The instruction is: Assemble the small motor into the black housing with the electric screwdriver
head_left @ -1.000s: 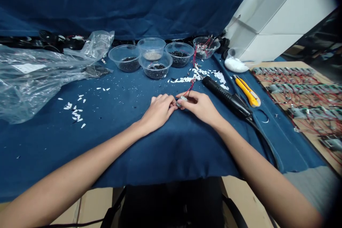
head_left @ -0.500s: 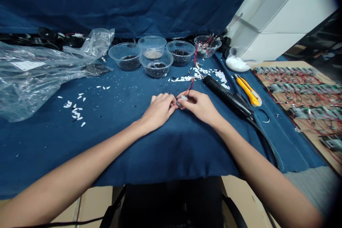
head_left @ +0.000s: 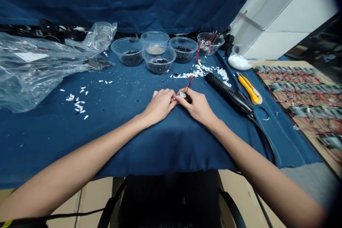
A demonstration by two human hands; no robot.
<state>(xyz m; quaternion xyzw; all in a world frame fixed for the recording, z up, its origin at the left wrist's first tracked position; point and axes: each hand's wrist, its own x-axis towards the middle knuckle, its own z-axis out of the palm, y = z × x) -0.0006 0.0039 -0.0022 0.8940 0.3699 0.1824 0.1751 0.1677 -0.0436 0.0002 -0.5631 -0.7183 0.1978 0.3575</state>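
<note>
Blue-clothed counter [head_left: 45, 142] from above: a board of wired units [head_left: 296, 103] at far right, clear plastic bowls [head_left: 159, 66] of small dark parts at the back, and a soldering iron [head_left: 227, 92] and yellow utility knife [head_left: 249, 91] placed, apparently, within right-hand reach. Centre: the right hand's grip [head_left: 196, 105], nearly closed, pinches a small grey wired disc [head_left: 183, 94], raised clear of the cloth; the left hand's grip [head_left: 160, 106], fingers curled, lies against it, its hold unclear

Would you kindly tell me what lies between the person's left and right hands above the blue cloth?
In the head view, a small silver-grey part with thin red and black wires sits there, pinched by the bare right hand, beside the bare left hand.
</note>
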